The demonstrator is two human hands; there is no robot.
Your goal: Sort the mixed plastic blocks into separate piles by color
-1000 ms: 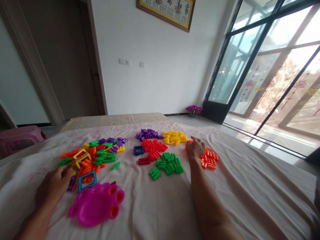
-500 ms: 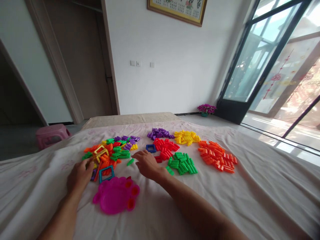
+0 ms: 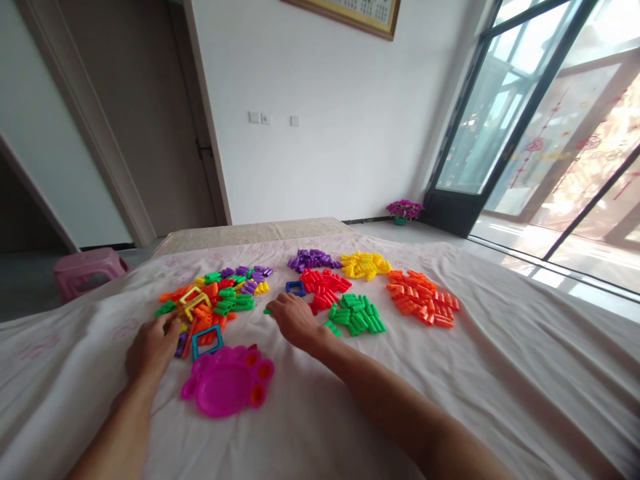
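Observation:
In the head view, my right hand (image 3: 293,319) has its fingers closed on a small green plastic tube block (image 3: 268,311), which pokes out at the fingertips. My left hand (image 3: 153,347) rests at the near left edge of a mixed pile of coloured blocks (image 3: 233,300). Its fingers are curved and apart, partly hidden among the pieces, and I make out nothing held in them. A yellow square frame (image 3: 194,303) lies on that pile beside my left hand. Close by are a light blue square frame (image 3: 207,341) and a pink palette-shaped tray (image 3: 227,387) with orange pieces in some cups.
Sorted piles of purple (image 3: 313,260), yellow (image 3: 366,265), red (image 3: 325,288), green (image 3: 357,315) and orange blocks (image 3: 423,298) lie on the cloth (image 3: 325,427). A dark blue square frame (image 3: 295,288) is beside the red pile. A pink stool (image 3: 90,267) stands at left.
My right hand has come down onto the loose green block and closed on it, shifting it slightly right, away from the mixed pile. My left hand stays by the pile; the camera view has shifted slightly.

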